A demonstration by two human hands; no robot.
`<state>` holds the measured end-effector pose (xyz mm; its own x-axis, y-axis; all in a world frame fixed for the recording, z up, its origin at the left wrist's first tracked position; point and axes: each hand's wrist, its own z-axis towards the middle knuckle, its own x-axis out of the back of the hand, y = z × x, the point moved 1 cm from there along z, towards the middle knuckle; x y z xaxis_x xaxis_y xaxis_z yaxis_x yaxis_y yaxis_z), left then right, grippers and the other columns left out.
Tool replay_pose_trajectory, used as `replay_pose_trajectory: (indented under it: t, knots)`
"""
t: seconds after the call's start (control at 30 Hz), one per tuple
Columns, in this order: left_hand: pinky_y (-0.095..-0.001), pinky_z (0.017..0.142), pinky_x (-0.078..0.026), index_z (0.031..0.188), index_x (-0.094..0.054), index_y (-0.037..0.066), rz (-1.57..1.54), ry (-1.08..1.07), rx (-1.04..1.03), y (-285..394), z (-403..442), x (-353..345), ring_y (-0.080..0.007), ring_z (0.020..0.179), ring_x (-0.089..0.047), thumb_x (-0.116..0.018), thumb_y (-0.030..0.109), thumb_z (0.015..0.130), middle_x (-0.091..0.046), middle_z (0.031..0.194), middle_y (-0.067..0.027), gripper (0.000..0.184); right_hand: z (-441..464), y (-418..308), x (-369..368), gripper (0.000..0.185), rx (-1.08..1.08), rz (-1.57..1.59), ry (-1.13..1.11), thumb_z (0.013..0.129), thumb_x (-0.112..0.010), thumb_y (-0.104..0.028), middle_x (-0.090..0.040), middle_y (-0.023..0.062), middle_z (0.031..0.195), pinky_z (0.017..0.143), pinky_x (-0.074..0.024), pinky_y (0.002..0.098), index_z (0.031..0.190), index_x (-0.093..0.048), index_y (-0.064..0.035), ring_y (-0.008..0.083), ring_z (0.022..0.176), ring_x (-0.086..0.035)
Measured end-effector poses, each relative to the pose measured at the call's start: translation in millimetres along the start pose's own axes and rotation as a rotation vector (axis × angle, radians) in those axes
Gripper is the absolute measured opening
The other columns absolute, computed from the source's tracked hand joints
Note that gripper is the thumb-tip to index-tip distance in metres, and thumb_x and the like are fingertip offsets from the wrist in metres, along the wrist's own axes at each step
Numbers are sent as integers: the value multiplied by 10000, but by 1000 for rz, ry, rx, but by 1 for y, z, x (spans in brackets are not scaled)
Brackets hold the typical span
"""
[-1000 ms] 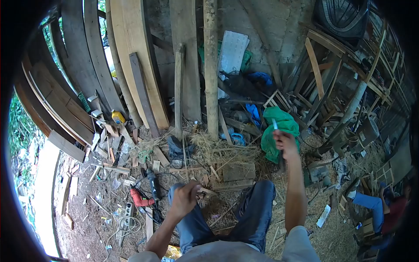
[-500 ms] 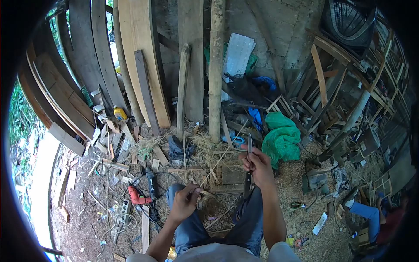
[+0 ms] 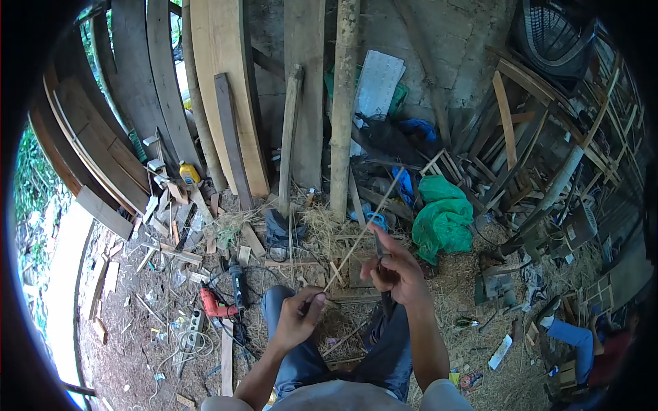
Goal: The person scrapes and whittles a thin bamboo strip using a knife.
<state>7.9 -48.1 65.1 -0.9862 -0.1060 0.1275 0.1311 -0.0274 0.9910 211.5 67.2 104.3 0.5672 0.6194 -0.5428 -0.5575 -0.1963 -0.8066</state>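
Between its thumb and fingers, my left hand (image 3: pixel 299 318) pinches the lower end of a thin pale strip (image 3: pixel 356 245), which slants up and to the right. My right hand (image 3: pixel 397 271) is wrapped round a knife (image 3: pixel 386 282), its dark handle pointing down toward my right knee and its blade up. The index finger stretches along near the blade. The strip passes close by the fingers of my right hand; whether blade and strip touch, I cannot tell.
A red power tool (image 3: pixel 217 303) and a power strip (image 3: pixel 197 327) lie at the left. Beyond my right hand is a green plastic bag (image 3: pixel 442 214). Boards (image 3: pixel 223 89) lean on the wall. Another person's leg in blue (image 3: pixel 573 338) shows at the right edge.
My right hand has come in from the green bag at the right toward the middle, with the knife. The strip now slants up and to the right from my left hand.
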Motion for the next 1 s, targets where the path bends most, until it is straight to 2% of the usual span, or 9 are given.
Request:
replay_pose_trajectory:
  t: [0.07,0.17,0.23,0.3,0.5,0.57,0.63,0.8,1.0]
  knots:
    - [-228,488,-352,964,-614,-3,-40,-37,10,-3,-3,-1,-46,538,-456,-547,111,943,-533,621,-5,135,0,4,-6,506,-68,-60,-20,947,-450,-152,-644,171,853,417,-270,216,1413,-329,2,78,444,-369]
    - [-233,504,-380,967,-613,-6,-104,-106,-8,-5,-8,1,-59,548,-491,-553,106,939,-560,652,-19,130,-3,7,-14,390,-144,-206,-37,964,-421,-135,-624,111,827,456,-286,193,1330,-448,-4,51,500,-363]
    - [-234,514,-394,969,-612,-6,-128,-128,-29,-3,-8,2,-65,555,-505,-558,104,936,-574,674,-26,127,-5,10,-19,361,-170,-219,-48,960,-422,-125,-617,119,841,453,-285,205,1285,-478,22,57,507,-373]
    - [-233,527,-411,978,-612,-2,-46,-120,-220,8,-1,1,-68,571,-514,-571,98,929,-589,725,-32,118,-8,14,-27,338,-197,-228,-65,955,-423,-115,-610,127,855,450,-284,218,1240,-508,48,64,515,-383]
    - [-218,533,-400,1019,-608,1,-183,-22,-62,23,8,-6,-45,626,-508,-588,78,919,-591,781,-26,129,-14,25,-42,299,-287,-248,-1,962,-453,-108,-574,108,888,465,-309,226,1207,-517,50,64,532,-382]
    - [-211,565,-405,1018,-616,4,-235,0,-37,28,4,-8,-47,679,-517,-596,76,915,-597,823,-22,128,-19,27,-41,281,-160,-352,82,964,-480,-83,-580,66,858,480,-360,207,1224,-516,18,61,562,-477]
    - [-205,598,-410,1018,-625,7,-290,27,-7,29,1,-9,-48,733,-527,-604,74,911,-604,864,-17,128,-19,20,-39,268,-239,-411,66,956,-503,-88,-601,69,829,469,-366,208,1203,-531,13,62,552,-494]
    - [-227,517,-422,956,-654,22,157,173,-226,38,-6,-14,-90,590,-533,-682,21,816,-627,807,-60,143,-25,14,-48,226,-417,-516,96,940,-546,-105,-646,78,749,444,-373,206,1137,-572,1,63,513,-509]
    - [-282,500,-454,934,-646,17,153,151,-292,26,-11,-21,-154,592,-585,-677,-11,797,-613,797,-80,143,-36,26,-38,190,-413,-334,146,914,-586,-84,-639,92,743,454,-355,191,1073,-594,20,56,521,-484]
